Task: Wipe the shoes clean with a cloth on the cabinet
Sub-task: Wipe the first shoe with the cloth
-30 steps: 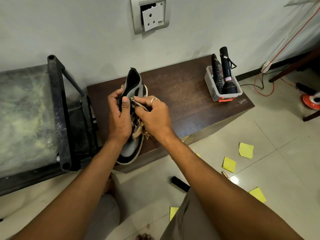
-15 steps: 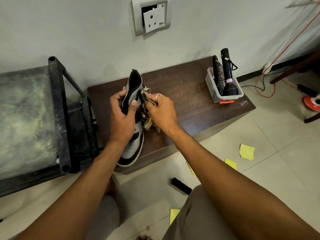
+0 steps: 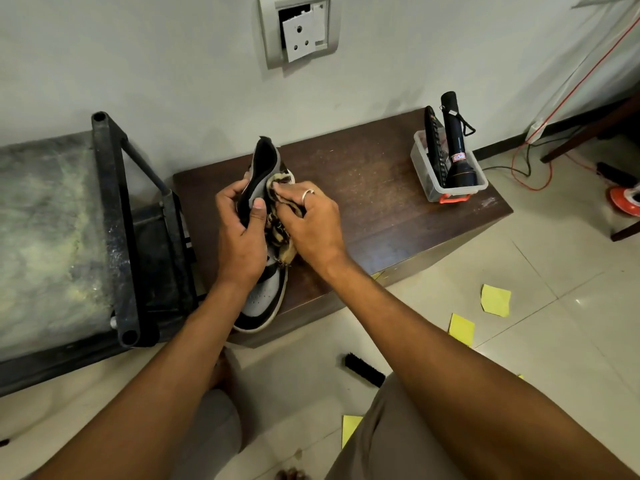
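My left hand [image 3: 242, 237] grips the sneaker [image 3: 263, 299] by its collar at the cabinet's [image 3: 381, 202] 9 o'clock end, my right hand [image 3: 311, 226] clutches the cloth [image 3: 282, 244] against its side; hard rubbing could push the toe off the edge.

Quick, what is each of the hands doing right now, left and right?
Left hand: grips the shoe around its collar.
Right hand: holds the cloth, pressing it against the shoe's side.

Shoe [image 3: 262, 299]: left hand [image 3: 239, 244] fingers [image 3: 259, 211] grip its collar; toe rests on surface [image 3: 381, 209] below them.
Cloth [image 3: 284, 242]: bunched under right hand [image 3: 311, 226] fingers, pressed against shoe's side.
Torch [image 3: 457, 150]: well right of fingers.
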